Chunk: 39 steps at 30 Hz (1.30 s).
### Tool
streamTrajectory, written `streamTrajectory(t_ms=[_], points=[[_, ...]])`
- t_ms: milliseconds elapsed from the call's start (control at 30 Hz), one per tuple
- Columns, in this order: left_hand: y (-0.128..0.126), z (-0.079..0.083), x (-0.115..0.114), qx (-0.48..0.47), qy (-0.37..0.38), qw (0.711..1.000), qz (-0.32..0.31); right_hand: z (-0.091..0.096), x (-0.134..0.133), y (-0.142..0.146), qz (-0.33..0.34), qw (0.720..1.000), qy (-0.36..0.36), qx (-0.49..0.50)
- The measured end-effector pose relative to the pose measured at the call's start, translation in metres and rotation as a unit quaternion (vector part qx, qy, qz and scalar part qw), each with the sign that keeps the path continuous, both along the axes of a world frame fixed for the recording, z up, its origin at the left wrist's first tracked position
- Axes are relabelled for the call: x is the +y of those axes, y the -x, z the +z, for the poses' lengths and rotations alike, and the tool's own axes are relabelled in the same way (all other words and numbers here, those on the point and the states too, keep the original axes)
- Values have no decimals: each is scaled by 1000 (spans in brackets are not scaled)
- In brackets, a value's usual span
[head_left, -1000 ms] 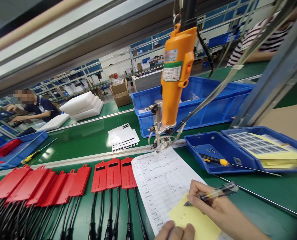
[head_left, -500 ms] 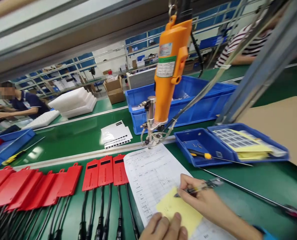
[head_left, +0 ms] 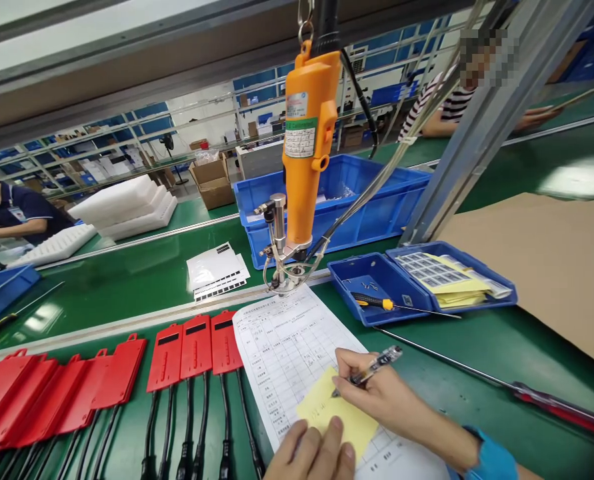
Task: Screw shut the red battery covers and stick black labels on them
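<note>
My right hand [head_left: 377, 393] is closed round a clear pen [head_left: 371, 367], whose tip rests on a yellow note [head_left: 334, 413]. That note lies on a white printed form [head_left: 287, 350] on the green bench. My left hand [head_left: 311, 453] lies with its fingers flat on the lower edge of the note and form, holding nothing. An orange electric screwdriver [head_left: 304, 147] hangs from above, its tip just over the top of the form.
A row of red tags with black cables [head_left: 127, 370] lies left of the form. Two small blue trays [head_left: 377, 283] hold a screwdriver and label sheets. A large blue bin [head_left: 347, 207], cardboard sheet [head_left: 541, 260] and long red-handled tool [head_left: 551, 400] lie right. Other people work beyond.
The view has swung right, so everything sits further left in the picture. My right hand and pen stayed on the yellow note; my left hand came further into view, still pressing the paper.
</note>
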<state>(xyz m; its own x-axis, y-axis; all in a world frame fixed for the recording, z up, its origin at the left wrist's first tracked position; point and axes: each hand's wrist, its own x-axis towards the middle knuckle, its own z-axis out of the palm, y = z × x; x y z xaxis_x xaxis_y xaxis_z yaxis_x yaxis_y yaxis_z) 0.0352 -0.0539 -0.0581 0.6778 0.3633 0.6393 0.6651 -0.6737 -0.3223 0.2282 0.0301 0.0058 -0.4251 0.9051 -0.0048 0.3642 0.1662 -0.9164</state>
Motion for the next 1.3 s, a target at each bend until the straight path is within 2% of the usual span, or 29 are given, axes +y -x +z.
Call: streamTrajectory(t_ms=[200,467,567,1000,1300], points=[[-2,0,0,-16,-8,1000,2,3,6,-3,-55,998,13,32],[2,-8,-1,27,-3,1000,1,-3,7,-5,-16,999,19,27],[2,-10,-1,15,-4,1000,5,-6,6,-6,-13,1000,11,22],[-5,6,2,-50,-10,999,-2,-1,6,-4,-24,999,7,24],[-2,-2,1,-16,-7,1000,0,-2,4,-4,-30,999,9,27]])
